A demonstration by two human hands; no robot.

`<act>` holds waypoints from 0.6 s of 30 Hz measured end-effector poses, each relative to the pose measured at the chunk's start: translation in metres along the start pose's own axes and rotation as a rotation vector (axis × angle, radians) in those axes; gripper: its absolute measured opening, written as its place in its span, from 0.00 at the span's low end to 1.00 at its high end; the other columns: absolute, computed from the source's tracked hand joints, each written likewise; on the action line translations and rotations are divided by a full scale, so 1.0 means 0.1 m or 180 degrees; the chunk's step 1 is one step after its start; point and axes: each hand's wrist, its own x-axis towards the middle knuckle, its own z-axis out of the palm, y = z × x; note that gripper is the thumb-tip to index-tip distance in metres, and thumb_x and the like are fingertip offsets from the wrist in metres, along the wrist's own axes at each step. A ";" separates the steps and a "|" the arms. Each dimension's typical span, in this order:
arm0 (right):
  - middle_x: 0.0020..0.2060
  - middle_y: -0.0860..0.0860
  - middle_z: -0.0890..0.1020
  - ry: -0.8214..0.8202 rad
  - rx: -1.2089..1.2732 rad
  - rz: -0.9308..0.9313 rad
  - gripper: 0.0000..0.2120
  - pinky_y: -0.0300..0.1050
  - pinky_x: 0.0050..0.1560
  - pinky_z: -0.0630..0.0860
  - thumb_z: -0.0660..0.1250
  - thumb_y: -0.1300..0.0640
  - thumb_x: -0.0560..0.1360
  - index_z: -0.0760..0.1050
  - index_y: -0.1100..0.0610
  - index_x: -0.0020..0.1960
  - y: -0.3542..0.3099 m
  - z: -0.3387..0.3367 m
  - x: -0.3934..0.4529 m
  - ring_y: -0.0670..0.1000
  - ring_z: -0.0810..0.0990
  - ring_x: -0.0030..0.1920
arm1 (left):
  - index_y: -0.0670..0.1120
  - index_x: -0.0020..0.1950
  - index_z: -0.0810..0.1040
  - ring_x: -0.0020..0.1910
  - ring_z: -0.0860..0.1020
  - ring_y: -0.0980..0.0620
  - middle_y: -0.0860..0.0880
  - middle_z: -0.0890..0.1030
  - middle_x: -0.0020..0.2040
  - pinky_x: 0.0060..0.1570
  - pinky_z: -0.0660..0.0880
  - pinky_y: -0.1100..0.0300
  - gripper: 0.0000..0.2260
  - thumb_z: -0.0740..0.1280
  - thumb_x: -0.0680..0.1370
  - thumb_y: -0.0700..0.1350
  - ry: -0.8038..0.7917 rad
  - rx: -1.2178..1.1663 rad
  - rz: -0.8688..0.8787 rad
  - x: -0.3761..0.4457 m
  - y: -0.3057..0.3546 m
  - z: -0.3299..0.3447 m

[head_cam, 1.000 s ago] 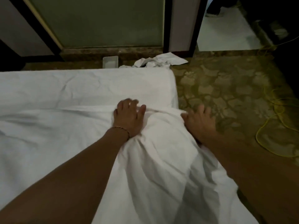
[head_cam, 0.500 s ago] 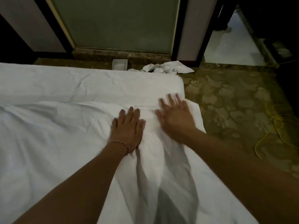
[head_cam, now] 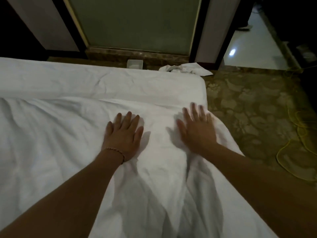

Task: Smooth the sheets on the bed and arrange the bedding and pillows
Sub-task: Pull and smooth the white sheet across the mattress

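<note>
Since a second ago the right hand (head_cam: 197, 133) has come up off the bed's right edge, where it was gripping the hanging cloth, and now lies flat on top, fingers straight and spread, blurred at the tips. Beside it, apart, the left hand (head_cam: 124, 134) has uncurled from a bunched fold and presses flat on the top sheet (head_cam: 51, 143), fingers straight, a thin bracelet (head_cam: 116, 151) at the wrist. That sheet covers the near part of the bed (head_cam: 103, 81), its far edge short of the bed's far edge. Beyond the far right corner a crumpled white cloth (head_cam: 187, 69) lies on the floor, partly hidden. No writing is readable.
</note>
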 end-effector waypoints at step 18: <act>0.80 0.53 0.47 -0.0104 -0.0644 0.0763 0.38 0.63 0.76 0.46 0.29 0.33 0.76 0.50 0.47 0.81 -0.61 0.07 -1.57 0.57 0.46 0.80 | 0.59 0.81 0.41 0.80 0.37 0.46 0.54 0.39 0.81 0.77 0.42 0.41 0.28 0.40 0.81 0.64 -0.0115 -0.0332 -0.0023 -1.51 -1.73 -0.05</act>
